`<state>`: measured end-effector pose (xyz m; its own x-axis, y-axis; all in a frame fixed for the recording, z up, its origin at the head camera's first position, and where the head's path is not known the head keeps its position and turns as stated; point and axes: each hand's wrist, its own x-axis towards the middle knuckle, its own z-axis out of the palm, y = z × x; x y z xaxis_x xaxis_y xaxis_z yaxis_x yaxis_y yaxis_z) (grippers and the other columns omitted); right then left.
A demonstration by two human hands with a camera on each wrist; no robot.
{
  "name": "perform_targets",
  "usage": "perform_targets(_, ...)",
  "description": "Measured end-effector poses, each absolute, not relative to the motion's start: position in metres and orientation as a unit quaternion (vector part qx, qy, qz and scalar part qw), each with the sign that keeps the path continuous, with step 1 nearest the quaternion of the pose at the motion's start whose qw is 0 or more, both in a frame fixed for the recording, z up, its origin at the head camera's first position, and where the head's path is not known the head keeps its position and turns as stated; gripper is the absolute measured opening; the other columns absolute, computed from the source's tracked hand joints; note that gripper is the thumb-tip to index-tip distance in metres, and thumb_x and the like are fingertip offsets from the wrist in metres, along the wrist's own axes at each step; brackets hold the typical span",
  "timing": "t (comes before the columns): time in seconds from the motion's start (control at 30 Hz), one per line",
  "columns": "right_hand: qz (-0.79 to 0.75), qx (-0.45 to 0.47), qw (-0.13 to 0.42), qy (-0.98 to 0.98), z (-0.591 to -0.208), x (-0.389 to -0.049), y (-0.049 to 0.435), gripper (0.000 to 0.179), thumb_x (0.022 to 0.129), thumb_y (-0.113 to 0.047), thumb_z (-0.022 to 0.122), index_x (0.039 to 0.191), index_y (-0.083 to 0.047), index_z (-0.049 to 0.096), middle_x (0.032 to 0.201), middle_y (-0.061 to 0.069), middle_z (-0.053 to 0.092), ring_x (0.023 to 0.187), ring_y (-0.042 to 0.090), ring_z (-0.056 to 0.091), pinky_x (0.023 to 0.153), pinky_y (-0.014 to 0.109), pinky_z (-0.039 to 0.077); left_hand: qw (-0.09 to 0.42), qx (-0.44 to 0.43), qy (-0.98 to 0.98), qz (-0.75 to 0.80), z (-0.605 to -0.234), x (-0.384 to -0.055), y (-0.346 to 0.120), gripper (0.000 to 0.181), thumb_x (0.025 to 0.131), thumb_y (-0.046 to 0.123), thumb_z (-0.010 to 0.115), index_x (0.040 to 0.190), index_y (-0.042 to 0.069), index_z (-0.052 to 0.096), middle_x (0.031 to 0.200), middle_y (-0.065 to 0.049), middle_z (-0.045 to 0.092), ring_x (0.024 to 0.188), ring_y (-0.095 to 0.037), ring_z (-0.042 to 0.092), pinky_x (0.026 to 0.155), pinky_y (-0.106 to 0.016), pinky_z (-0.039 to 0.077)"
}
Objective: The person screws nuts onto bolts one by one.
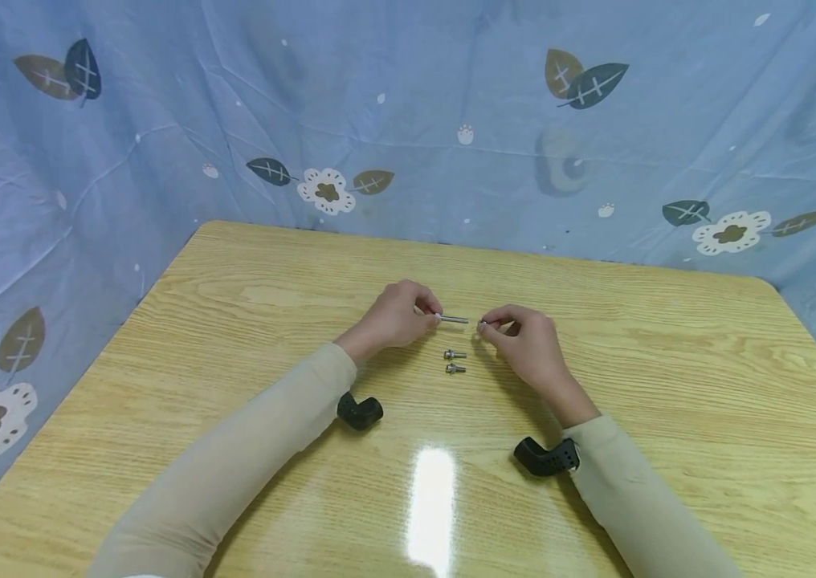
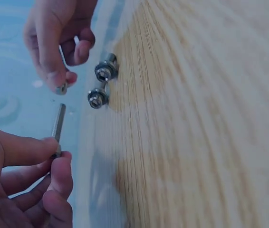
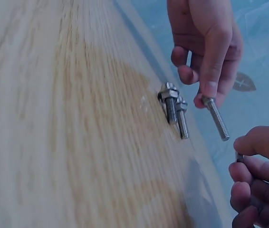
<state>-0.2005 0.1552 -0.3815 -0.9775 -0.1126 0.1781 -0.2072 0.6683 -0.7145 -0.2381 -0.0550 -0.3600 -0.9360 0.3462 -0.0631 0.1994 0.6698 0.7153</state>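
Note:
My left hand (image 1: 399,315) pinches a long metal bolt (image 1: 454,319) by its head, between thumb and fingers. Its threaded shank points right, toward my other hand. My right hand (image 1: 527,341) grips a small metal nut (image 2: 62,88) at the thumb and fingertips, mostly covered by them in the right wrist view. A short gap separates the nut from the bolt's free end. Below the hands, two shorter bolts (image 1: 454,354) (image 1: 455,368) lie side by side on the wooden table (image 1: 292,281), each with a nut on it near the head.
A blue curtain (image 1: 444,104) with leaf and flower prints hangs behind the table and along its left. Black wrist mounts (image 1: 361,412) (image 1: 547,457) sit at both sleeve cuffs. Glare (image 1: 431,510) shines on the tabletop near the front.

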Motion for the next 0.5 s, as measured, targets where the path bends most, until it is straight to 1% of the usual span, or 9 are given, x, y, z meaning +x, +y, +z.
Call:
perform_targets(0.23,0.415,0.086,0.071,-0.903,-0.377,-0.194,0.153,0.017,0.093,-0.019,0.065,0.106,-0.009,0.07,0.096,0.008,0.068,0.067,0.018,0.058,0.054,0.026,0.046,0.113,0.145,0.882,0.433,-0.357,-0.229,-0.058,0.006,0.093,0.016,0.066,0.095,0.014,0.07,0.091,-0.001,0.066,0.073,-0.02,0.067,0.06,-0.028,0.051)
perform_targets(0.5,0.465,0.093,0.055,-0.878,-0.374,-0.19,0.153,0.02,0.093,-0.021,0.065,0.108,-0.009,0.07,0.103,0.01,0.068,0.067,0.016,0.057,0.052,0.025,0.045,0.122,0.149,0.863,0.466,-0.352,-0.221,-0.059,0.007,0.093,0.014,0.065,0.097,0.011,0.071,0.093,-0.004,0.066,0.077,-0.026,0.068,0.062,-0.029,0.054)
